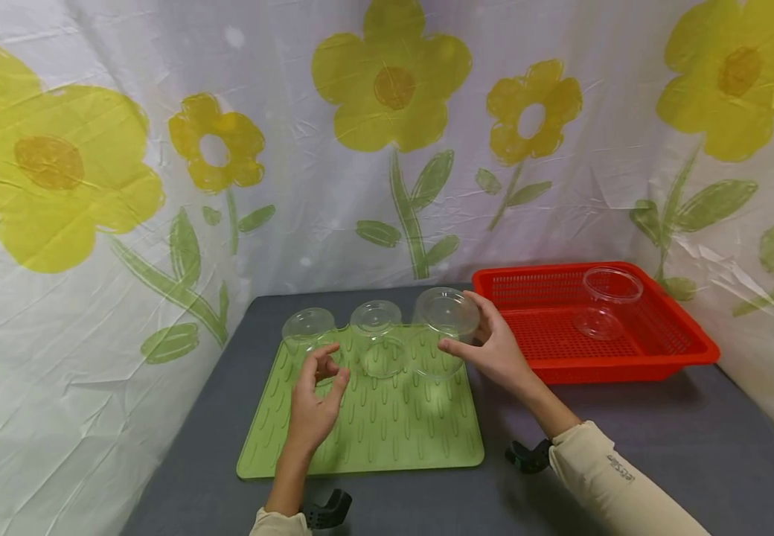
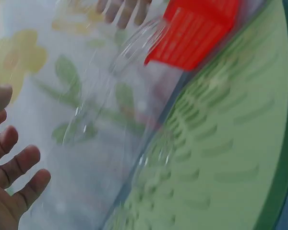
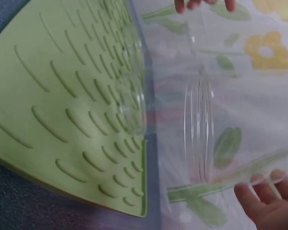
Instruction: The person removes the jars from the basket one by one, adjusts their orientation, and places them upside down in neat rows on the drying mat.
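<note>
Three clear plastic containers stand in a row at the back of a green ridged mat (image 1: 387, 435): a left container (image 1: 308, 321), a middle container (image 1: 378, 320) and a right container (image 1: 445, 305). My right hand (image 1: 494, 342) holds the right container from its right side, thumb in front and fingers behind. In the right wrist view that hand's fingertips (image 3: 264, 189) meet clear plastic. My left hand (image 1: 316, 398) hovers over the mat before the left container, its fingers bent loosely with nothing between them. The left wrist view shows those fingers (image 2: 19, 167) spread apart.
A red perforated basket (image 1: 628, 370) stands to the right of the mat, with another clear container (image 1: 601, 309) in it. The dark grey table (image 1: 193, 454) is bordered by a white curtain (image 1: 280, 223) with yellow flowers. A black band (image 1: 528, 455) sits by each wrist.
</note>
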Action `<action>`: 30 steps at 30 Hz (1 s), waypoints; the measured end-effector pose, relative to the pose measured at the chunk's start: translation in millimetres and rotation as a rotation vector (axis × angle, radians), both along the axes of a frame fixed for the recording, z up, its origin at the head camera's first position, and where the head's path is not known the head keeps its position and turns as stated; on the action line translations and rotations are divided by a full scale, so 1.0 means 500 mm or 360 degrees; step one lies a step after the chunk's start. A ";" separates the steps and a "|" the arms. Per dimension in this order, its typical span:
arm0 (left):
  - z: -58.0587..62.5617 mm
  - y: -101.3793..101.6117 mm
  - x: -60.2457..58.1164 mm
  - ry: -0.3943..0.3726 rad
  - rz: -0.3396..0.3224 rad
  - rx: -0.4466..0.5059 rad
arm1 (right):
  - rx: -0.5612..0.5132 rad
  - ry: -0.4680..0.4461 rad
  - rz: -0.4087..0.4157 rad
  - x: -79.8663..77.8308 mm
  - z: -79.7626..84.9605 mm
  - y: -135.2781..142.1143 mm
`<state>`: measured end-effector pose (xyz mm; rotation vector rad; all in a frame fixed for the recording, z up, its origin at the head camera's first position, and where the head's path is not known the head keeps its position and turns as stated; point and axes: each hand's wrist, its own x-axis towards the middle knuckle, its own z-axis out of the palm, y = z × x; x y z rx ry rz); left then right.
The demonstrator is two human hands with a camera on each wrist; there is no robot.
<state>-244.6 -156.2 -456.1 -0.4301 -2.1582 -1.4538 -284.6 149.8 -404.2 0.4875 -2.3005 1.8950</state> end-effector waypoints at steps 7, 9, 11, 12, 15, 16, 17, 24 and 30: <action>-0.030 -0.074 0.008 -0.0095 0.0316 -0.0015 | 0.0130 -0.0011 -0.0197 -0.016 -0.025 -0.017; -0.035 -0.096 0.009 -0.0163 0.0372 -0.0049 | 0.0189 -0.0034 -0.0251 -0.020 -0.031 -0.024; -0.041 -0.118 0.009 -0.0267 0.0407 -0.0104 | 0.0245 -0.0053 -0.0289 -0.026 -0.037 -0.031; -0.043 -0.127 0.009 -0.0335 0.0415 -0.0143 | 0.0266 -0.0066 -0.0305 -0.029 -0.040 -0.035; -0.047 -0.153 0.013 -0.0557 0.0429 -0.0327 | 0.0321 -0.0085 -0.0337 -0.038 -0.051 -0.042; -0.048 -0.160 0.015 -0.0652 0.0428 -0.0387 | 0.0334 -0.0091 -0.0342 -0.041 -0.055 -0.044; -0.049 -0.165 0.017 -0.0736 0.0423 -0.0449 | 0.0347 -0.0097 -0.0351 -0.043 -0.058 -0.046; -0.072 -0.182 0.024 -0.1200 0.0328 -0.0677 | 0.0418 -0.0107 -0.0415 -0.061 -0.073 -0.064; -0.079 -0.186 0.022 -0.1307 0.0265 -0.0722 | 0.0419 -0.0132 -0.0421 -0.072 -0.087 -0.068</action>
